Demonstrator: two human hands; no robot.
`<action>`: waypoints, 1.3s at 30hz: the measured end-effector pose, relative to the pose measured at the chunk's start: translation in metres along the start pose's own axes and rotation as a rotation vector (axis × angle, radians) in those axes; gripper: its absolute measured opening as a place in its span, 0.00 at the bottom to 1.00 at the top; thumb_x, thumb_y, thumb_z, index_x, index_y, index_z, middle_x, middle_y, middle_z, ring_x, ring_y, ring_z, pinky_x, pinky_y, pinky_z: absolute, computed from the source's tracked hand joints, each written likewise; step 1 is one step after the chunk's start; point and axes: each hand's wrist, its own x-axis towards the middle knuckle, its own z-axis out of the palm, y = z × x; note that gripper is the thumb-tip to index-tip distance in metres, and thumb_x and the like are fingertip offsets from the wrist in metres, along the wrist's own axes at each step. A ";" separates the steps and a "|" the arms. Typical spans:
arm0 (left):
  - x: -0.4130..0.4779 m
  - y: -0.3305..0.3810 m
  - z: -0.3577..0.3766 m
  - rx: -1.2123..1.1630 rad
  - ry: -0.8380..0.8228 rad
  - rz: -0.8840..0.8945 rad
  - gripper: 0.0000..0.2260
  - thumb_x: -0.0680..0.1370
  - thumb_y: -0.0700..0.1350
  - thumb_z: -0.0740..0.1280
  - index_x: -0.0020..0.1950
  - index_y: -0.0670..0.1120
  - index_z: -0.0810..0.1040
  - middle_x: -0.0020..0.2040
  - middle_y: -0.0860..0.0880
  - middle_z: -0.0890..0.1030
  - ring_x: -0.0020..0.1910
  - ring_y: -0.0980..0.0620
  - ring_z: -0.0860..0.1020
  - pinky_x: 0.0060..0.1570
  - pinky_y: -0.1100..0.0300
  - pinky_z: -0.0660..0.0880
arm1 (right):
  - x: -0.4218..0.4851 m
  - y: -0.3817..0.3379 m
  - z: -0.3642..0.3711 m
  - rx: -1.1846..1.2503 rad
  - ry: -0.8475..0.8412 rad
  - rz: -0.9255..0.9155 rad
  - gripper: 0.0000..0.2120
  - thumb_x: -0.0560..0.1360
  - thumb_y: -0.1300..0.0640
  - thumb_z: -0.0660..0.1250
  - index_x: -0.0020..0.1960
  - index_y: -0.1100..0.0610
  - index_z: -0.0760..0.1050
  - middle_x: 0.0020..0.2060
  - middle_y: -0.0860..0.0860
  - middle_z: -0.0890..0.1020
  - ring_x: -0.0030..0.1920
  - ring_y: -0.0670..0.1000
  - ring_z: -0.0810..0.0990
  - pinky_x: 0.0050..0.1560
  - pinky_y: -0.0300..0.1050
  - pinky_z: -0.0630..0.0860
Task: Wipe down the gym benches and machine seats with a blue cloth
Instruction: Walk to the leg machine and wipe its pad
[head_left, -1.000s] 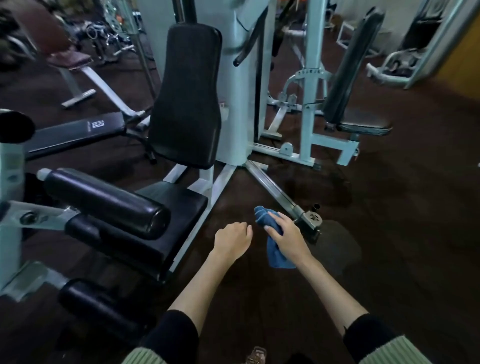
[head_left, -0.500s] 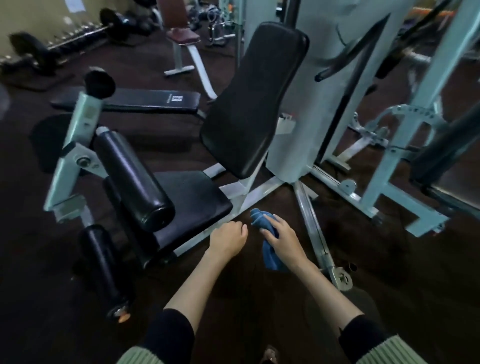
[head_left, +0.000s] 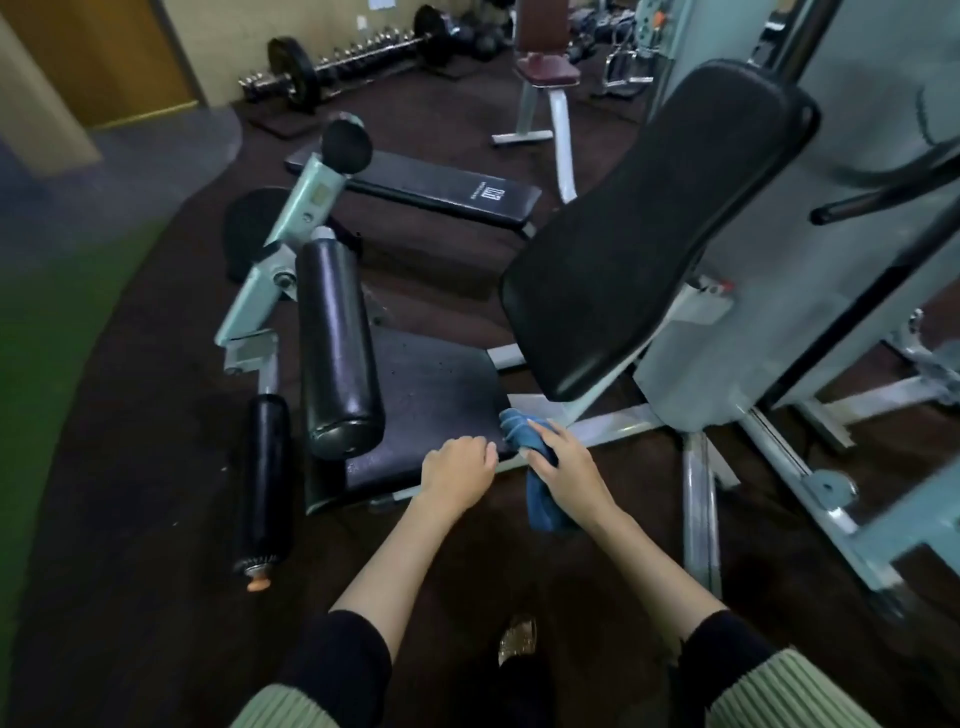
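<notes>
Our right grip (head_left: 566, 467) clutches the blue cloth (head_left: 540, 506) beside the machine seat (head_left: 436, 384); our left grip (head_left: 457, 470) is curled, empty. The flat bench (head_left: 415, 187) bears a white logo (head_left: 492, 196), unreadable.

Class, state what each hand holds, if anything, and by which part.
The right hand grips the crumpled blue cloth round its middle; one end sticks up, the other hangs below. The left hand is curled and holds nothing.

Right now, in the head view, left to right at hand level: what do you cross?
In order: small lower roller pad → large upper roller pad → left hand → blue cloth, gripped by the right hand → steel floor rail of the machine frame.
</notes>
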 end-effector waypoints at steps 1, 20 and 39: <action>0.008 -0.001 -0.001 0.008 0.008 -0.013 0.15 0.81 0.48 0.52 0.53 0.44 0.76 0.53 0.44 0.80 0.51 0.44 0.78 0.50 0.49 0.74 | 0.011 0.000 -0.001 -0.002 -0.019 -0.011 0.22 0.78 0.53 0.62 0.71 0.51 0.65 0.71 0.53 0.67 0.69 0.52 0.66 0.68 0.42 0.61; 0.095 -0.005 -0.002 -0.072 0.086 -0.480 0.17 0.82 0.49 0.51 0.57 0.43 0.76 0.56 0.43 0.79 0.55 0.43 0.77 0.53 0.50 0.72 | 0.186 -0.002 0.004 -0.125 -0.311 -0.266 0.22 0.78 0.51 0.63 0.70 0.51 0.67 0.72 0.51 0.66 0.68 0.55 0.68 0.69 0.46 0.61; 0.139 -0.020 0.063 -0.095 0.177 -0.872 0.16 0.82 0.49 0.51 0.61 0.44 0.73 0.60 0.46 0.77 0.60 0.46 0.74 0.54 0.52 0.72 | 0.265 0.035 0.079 -0.164 -0.610 -0.560 0.21 0.78 0.50 0.62 0.71 0.49 0.66 0.73 0.52 0.64 0.67 0.59 0.68 0.69 0.54 0.64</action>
